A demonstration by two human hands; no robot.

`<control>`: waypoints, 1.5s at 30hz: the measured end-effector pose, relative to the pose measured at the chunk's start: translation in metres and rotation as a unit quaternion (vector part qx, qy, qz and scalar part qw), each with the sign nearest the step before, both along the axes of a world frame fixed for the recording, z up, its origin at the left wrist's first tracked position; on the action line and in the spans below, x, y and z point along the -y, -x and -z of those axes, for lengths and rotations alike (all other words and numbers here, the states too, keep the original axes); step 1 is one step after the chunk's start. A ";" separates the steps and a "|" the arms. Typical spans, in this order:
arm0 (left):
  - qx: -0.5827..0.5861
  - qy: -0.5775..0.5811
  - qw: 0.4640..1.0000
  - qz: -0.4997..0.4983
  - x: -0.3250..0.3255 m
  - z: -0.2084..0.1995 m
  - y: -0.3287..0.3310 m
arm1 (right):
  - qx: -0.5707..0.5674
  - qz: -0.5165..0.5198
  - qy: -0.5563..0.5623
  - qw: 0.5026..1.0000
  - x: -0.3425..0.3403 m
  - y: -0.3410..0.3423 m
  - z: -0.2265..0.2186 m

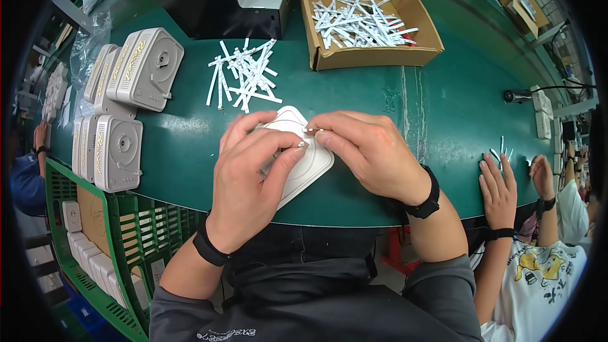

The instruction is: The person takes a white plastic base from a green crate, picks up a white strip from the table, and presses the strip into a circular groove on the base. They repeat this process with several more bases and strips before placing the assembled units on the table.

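Observation:
A white plastic housing (303,174) with rounded corners and a curved line on its face sits at the table's front edge, beneath both hands. Over it, my left hand (248,168) pinches a small white piece (302,144) between thumb and forefinger. Just to the right, my right hand (373,152) is closed in a pinch on another small white piece (309,130). Whether these are two ends of one strip I cannot tell. Beyond my hands lies a loose pile of thin white strips (253,79).
A cardboard box (373,58) of similar strips stands at the back, beside a black machine (218,12). White housings (120,145) are stacked at left, above a green crate (95,288). A co-worker's hand (498,190) rests on the table at right, near a few strips.

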State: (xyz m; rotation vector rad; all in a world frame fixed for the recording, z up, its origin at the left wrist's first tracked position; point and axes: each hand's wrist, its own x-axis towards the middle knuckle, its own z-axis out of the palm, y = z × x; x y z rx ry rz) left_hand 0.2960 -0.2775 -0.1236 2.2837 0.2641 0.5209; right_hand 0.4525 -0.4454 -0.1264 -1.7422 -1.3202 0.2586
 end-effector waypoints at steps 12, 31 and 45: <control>0.000 -0.005 1.000 0.023 -0.005 0.001 -0.010 | -0.019 -0.011 0.071 0.997 0.006 -0.001 -0.010; -0.005 -0.010 0.998 0.058 -0.009 -0.002 -0.009 | 0.016 -0.065 0.020 0.998 0.006 -0.005 -0.001; -0.014 -0.046 0.997 0.068 -0.008 -0.001 -0.008 | -0.010 -0.039 0.028 0.999 0.007 -0.006 -0.010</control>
